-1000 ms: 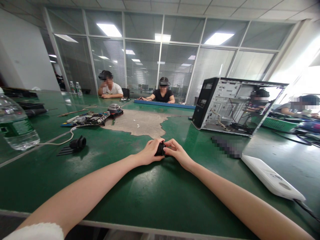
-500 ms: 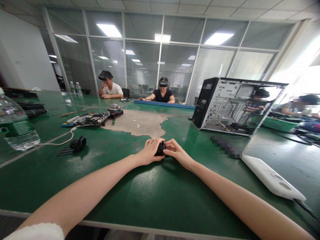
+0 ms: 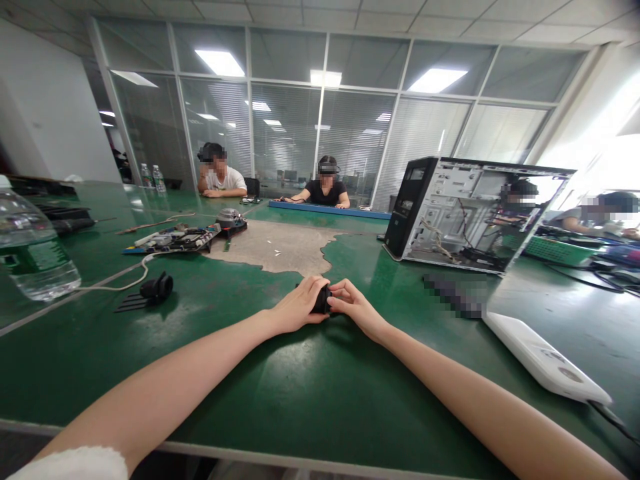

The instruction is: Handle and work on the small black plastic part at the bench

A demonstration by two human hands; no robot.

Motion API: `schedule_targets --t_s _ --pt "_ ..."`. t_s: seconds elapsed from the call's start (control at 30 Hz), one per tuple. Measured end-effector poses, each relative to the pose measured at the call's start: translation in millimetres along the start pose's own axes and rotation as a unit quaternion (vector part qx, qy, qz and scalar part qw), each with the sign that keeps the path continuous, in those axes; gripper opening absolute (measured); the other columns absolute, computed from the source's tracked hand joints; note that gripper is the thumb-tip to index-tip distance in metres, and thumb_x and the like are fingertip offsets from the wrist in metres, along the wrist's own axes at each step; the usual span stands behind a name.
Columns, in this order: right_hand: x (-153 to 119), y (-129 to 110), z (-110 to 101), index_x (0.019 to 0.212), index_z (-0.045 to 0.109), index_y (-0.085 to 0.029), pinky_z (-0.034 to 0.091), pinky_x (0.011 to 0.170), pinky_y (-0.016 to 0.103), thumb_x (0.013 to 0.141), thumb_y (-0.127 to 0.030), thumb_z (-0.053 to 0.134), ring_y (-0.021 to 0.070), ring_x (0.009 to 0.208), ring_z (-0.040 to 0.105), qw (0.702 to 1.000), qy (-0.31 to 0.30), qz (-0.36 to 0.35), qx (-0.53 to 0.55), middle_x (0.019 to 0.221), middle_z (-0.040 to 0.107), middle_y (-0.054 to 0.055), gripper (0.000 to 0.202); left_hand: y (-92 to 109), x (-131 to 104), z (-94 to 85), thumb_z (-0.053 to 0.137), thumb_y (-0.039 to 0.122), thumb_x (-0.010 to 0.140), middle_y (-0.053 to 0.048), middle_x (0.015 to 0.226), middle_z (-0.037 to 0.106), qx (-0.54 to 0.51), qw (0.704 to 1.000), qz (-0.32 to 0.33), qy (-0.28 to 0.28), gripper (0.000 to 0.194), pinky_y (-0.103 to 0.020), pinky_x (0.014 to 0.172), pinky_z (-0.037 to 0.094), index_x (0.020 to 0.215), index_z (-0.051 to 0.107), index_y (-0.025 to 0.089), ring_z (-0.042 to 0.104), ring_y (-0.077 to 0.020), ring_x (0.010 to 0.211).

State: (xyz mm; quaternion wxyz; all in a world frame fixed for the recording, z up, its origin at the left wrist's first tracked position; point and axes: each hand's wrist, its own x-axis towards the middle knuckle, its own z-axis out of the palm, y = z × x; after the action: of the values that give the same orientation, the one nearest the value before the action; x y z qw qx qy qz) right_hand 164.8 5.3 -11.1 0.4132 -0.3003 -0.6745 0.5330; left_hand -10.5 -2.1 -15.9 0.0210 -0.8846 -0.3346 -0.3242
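A small black part [image 3: 321, 300] is between my two hands, just above the green table [image 3: 280, 393] near the middle of the view. My left hand [image 3: 303, 304] wraps round it from the left, with the fingers over its top. From the right, my right hand [image 3: 354, 308] pinches its near side with thumb and fingers. Much of the part is covered by my fingers, so its full shape is hidden. Another black piece with long prongs [image 3: 156, 287] lies on the table to the left.
An open computer case [image 3: 450, 213] stands at the right, behind a white power bank-like object [image 3: 547, 357]. A circuit board [image 3: 175, 238] and a water bottle [image 3: 37, 247] are on the left. People sit across the table; a green basket [image 3: 565, 249] is far right.
My left hand has shifted very slightly around the black part, and a bit of black now shows behind its fingers. My right hand keeps nearly the same pose.
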Motion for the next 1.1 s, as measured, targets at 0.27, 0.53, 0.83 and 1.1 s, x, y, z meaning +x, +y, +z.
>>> schedule_targets --t_s 0.27,0.53,0.83,1.1 --pt "0.8 0.7 2.8 0.086 0.046 -0.021 0.043 0.067 0.027 0.068 -0.032 0.061 0.0103 0.072 0.054 1.0 0.01 0.003 -0.016 0.082 0.053 -0.002 0.027 3.1 1.2 -4.6 0.061 0.032 0.069 -0.01 0.112 0.044 0.01 0.999 -0.029 -0.033 0.062 -0.037 0.081 0.043 0.119 0.028 0.02 0.046 -0.0237 0.1" --pt "-0.3 0.6 -0.7 0.089 0.045 -0.022 0.042 0.073 0.031 0.066 -0.031 0.063 0.0128 0.076 0.055 1.0 -0.022 -0.004 -0.008 0.083 0.057 -0.001 0.031 5.0 1.2 -4.5 0.059 0.034 0.071 -0.01 0.112 0.044 0.031 0.997 -0.044 -0.053 0.063 -0.036 0.077 0.044 0.121 0.025 0.018 0.045 -0.023 0.095" --pt "0.8 2.9 0.0 0.088 0.045 -0.022 0.043 0.068 0.028 0.07 -0.036 0.059 0.0115 0.073 0.054 1.0 -0.004 0.003 -0.018 0.078 0.056 -0.002 0.027 4.3 1.6 -3.7 0.06 0.032 0.07 -0.01 0.114 0.043 0.024 0.997 -0.05 -0.051 0.064 -0.037 0.079 0.043 0.121 0.024 0.02 0.045 -0.0231 0.098" --pt "-0.1 3.0 0.2 0.091 0.044 -0.022 0.043 0.07 0.029 0.07 -0.034 0.059 0.0117 0.074 0.055 0.999 -0.019 -0.01 -0.025 0.083 0.055 -0.001 0.029 4.9 1.5 -4.5 0.059 0.034 0.07 -0.01 0.109 0.046 0.029 0.997 -0.052 -0.053 0.063 -0.037 0.077 0.044 0.121 0.025 0.018 0.045 -0.0231 0.095"
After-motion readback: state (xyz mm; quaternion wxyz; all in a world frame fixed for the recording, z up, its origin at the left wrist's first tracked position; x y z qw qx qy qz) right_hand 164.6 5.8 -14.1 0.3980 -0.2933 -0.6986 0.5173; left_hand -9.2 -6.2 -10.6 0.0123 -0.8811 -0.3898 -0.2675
